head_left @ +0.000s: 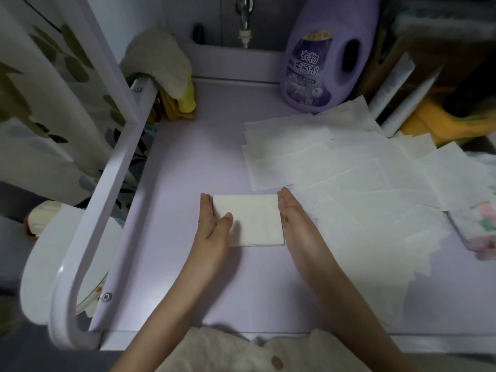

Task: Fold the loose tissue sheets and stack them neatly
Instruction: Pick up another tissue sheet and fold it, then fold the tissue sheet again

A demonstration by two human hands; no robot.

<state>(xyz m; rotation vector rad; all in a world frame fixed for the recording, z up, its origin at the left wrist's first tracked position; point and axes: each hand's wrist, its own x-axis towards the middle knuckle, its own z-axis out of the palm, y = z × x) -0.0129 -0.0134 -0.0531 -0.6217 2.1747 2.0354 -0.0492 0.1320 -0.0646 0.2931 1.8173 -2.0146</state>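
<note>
A small stack of folded white tissue [253, 220] lies on the pale lilac table top [188, 162]. My left hand [213, 225] lies against the stack's left edge with straight fingers, its thumb resting on top. Along the right edge my right hand [294, 220] presses with straight fingers. Several loose unfolded tissue sheets [349, 167] are spread overlapping over the right half of the table, one reaching under my right hand.
A purple softener bottle [316, 57] stands at the back. Cloths [166, 73] hang over the white frame rail [107, 183] on the left. A floral tissue pack [477, 226] lies at the right edge, with boxes behind it.
</note>
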